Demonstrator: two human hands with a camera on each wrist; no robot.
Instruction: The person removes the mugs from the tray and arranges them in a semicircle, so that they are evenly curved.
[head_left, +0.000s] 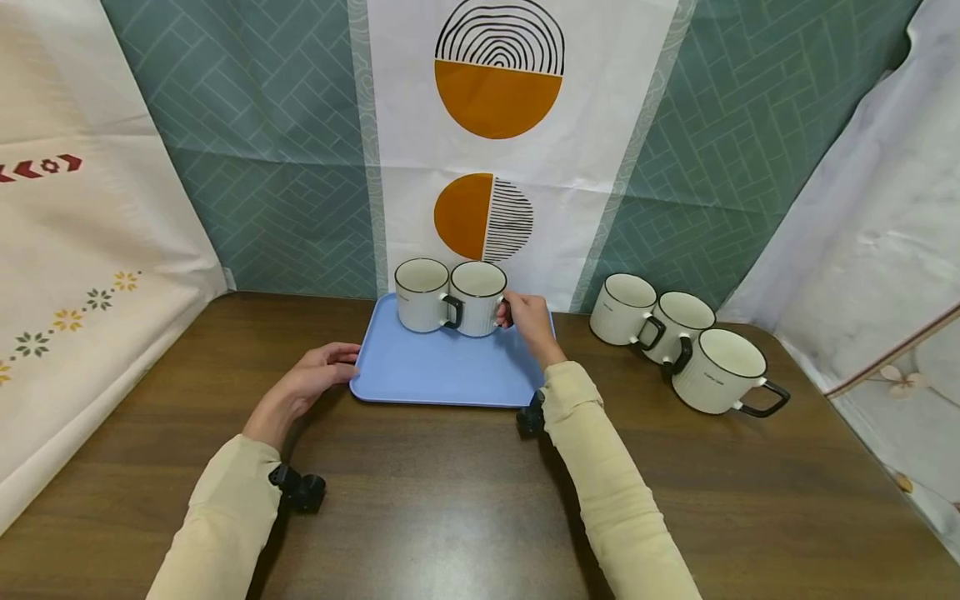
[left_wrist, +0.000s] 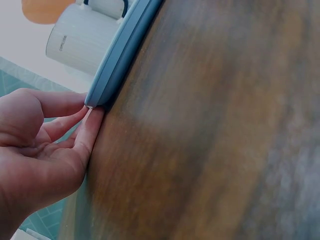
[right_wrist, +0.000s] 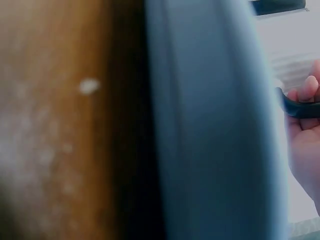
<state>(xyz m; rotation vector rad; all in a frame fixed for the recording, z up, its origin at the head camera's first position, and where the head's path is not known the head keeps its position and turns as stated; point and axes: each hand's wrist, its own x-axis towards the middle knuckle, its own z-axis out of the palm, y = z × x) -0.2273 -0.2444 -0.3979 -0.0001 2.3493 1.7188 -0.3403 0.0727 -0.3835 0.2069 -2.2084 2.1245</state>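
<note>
Your right hand [head_left: 531, 327] has its fingers curled round the handle of a mug [head_left: 474, 312], upright on the far part of the tray [head_left: 450, 371], just beside a second mug [head_left: 418, 310]. Your left hand [head_left: 311, 373] pinches the tray's left edge. Three more mugs [head_left: 675, 333] stand on the desk [head_left: 420, 500] to the right.

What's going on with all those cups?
A person's right grip is holding the black handle of a white mug on a blue tray. Another white mug stands beside it on the tray. The left grip touches the tray's left edge. Three more white mugs stand close together on the brown table, to the right of the tray.
</note>
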